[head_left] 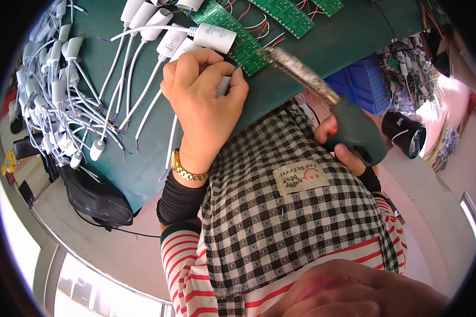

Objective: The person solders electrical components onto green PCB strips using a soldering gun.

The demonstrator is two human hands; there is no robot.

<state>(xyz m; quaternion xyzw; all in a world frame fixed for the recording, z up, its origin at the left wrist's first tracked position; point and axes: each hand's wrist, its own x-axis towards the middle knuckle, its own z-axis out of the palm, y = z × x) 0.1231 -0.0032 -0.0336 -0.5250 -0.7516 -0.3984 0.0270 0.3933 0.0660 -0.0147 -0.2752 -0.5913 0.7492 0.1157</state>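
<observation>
left hand curled into a loose fist, wrist bent; right hand lower down, fingers wrapped tight in a grip

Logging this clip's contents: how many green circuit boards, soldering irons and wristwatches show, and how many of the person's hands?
Green rectangular circuit boards: 3, some cut off by the frame edge
Green-handled soldering iron: 1, in the right hand
Gold metal wristwatch: 1, on the left hand
Hands: 2
Total: 7
</observation>
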